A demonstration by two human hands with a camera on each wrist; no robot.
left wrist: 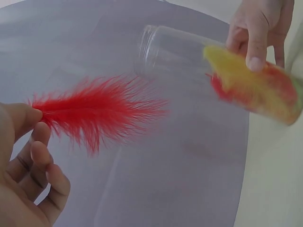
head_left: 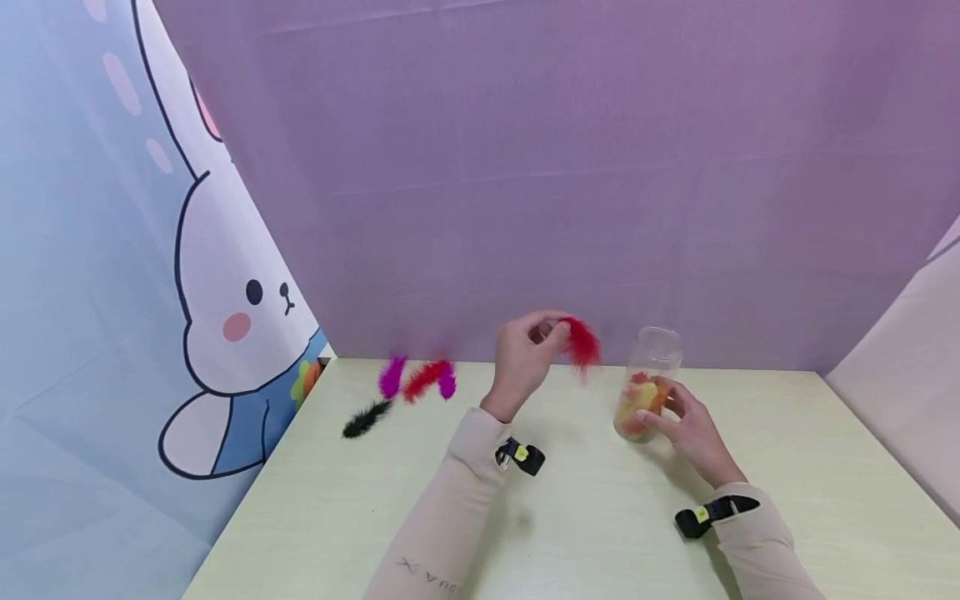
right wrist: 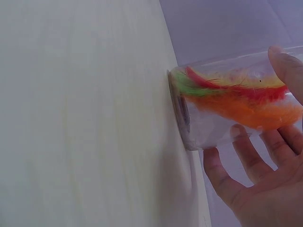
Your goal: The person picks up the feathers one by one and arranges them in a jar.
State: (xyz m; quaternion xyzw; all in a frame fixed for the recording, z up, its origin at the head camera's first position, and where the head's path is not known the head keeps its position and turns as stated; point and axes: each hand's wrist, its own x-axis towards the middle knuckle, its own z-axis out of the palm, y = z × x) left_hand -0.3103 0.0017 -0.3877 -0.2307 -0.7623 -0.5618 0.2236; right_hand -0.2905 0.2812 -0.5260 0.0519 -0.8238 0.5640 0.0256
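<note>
Between thumb and forefinger, my left hand (head_left: 522, 360) pinches a red feather (head_left: 581, 343) by its quill end, up in the air left of the jar. In the left wrist view the fluffy red feather (left wrist: 102, 111) points towards the jar's mouth. My right hand (head_left: 693, 429) grips a clear jar (head_left: 660, 343) round its side, fingers on one side and thumb on the other. The jar is uncovered and upright. Yellow, red, orange and green feathers (right wrist: 246, 106) stand inside it, pressed near the wall.
On the table's left lie a black feather (head_left: 367, 419), a red feather (head_left: 423, 380) and two magenta feathers (head_left: 392, 377). The pale table (head_left: 585, 533) meets a purple cloth (head_left: 525, 167) at the back. A rabbit-print cloth (head_left: 225, 333) hangs at left.
</note>
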